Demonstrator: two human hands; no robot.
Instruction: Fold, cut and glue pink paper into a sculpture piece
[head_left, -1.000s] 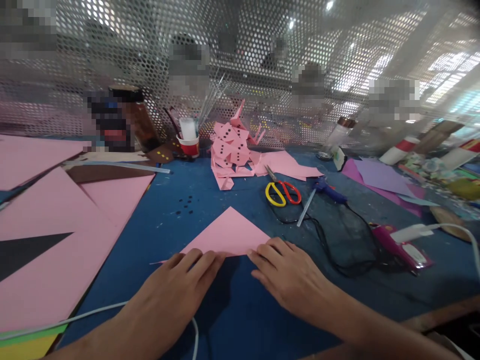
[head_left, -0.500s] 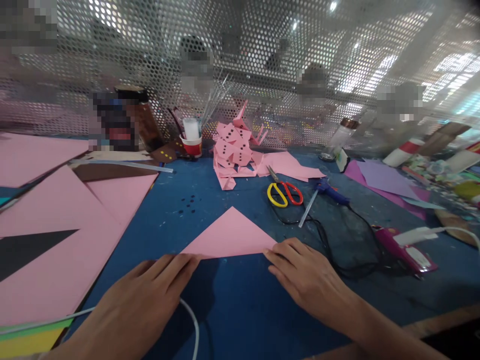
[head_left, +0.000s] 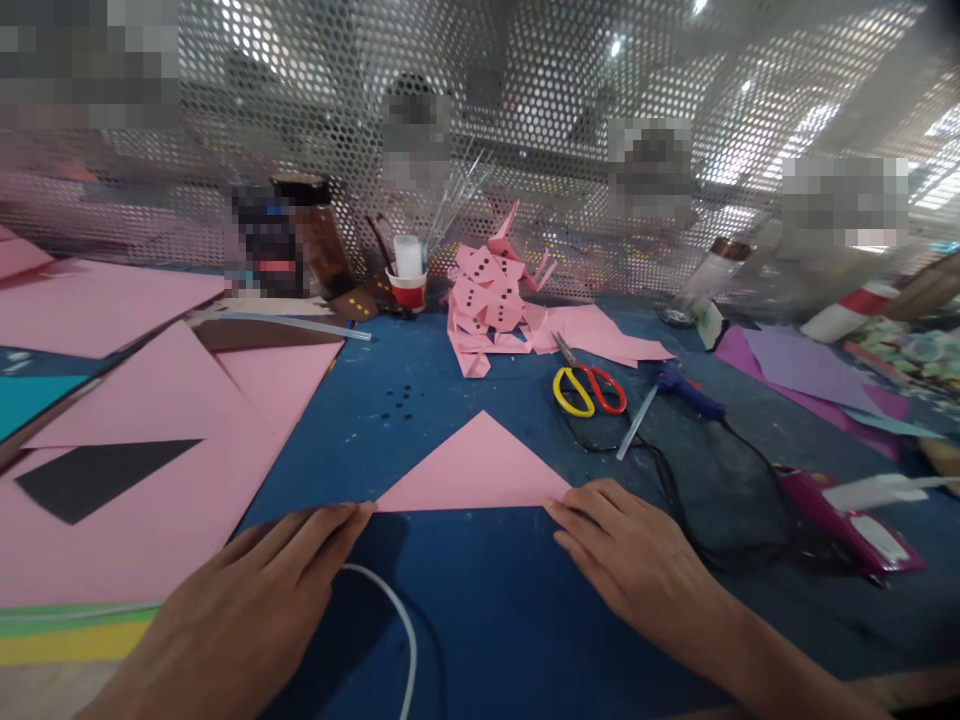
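Note:
A pink paper folded into a triangle (head_left: 476, 468) lies flat on the blue table (head_left: 480, 600), its long folded edge toward me. My left hand (head_left: 262, 590) lies flat with fingers stretched, its fingertips at the triangle's left corner. My right hand (head_left: 637, 555) is also flat and open, fingertips pressing at the triangle's right corner. Neither hand holds anything.
Large pink sheets (head_left: 150, 450) cover the left side. A pile of folded pink pieces with black dots (head_left: 491, 305), yellow-and-red scissors (head_left: 589, 388), a blue glue gun (head_left: 679, 390) with black cord, a purple glue gun (head_left: 847, 520) and a white cable (head_left: 397, 630) lie around. A perforated metal screen (head_left: 525, 120) stands behind.
Both hands have slid apart along the folded edge, from the middle out to the triangle's two corners. The view has shifted slightly left.

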